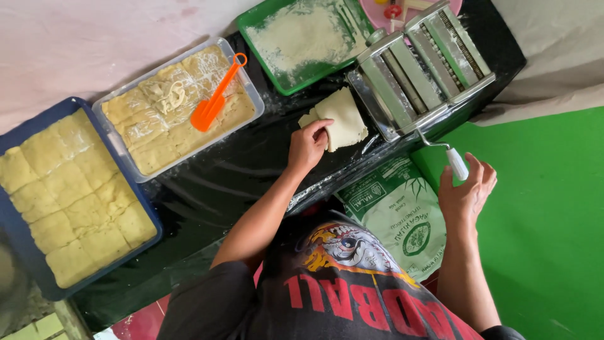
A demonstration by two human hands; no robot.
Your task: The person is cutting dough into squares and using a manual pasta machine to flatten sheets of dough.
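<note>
Left hand: fingers curled flat, resting on dough sheet at the mouth of the pasta roller. Right hand: fingers loosely spread, thumb and fingertips touching white crank handle. Nearby: clear tray of cut dough with orange scraper, blue tray, floured green tray

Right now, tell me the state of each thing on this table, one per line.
Dough sheet: flattened, folded, lying at the machine's rollers, left hand pressing it.
Pasta machine: flour-dusted; right hand at its white crank handle.
Green tray: floured.
Clear tub: holds cut dough, orange scraper on top.
Blue tray: full of dough squares.
</note>
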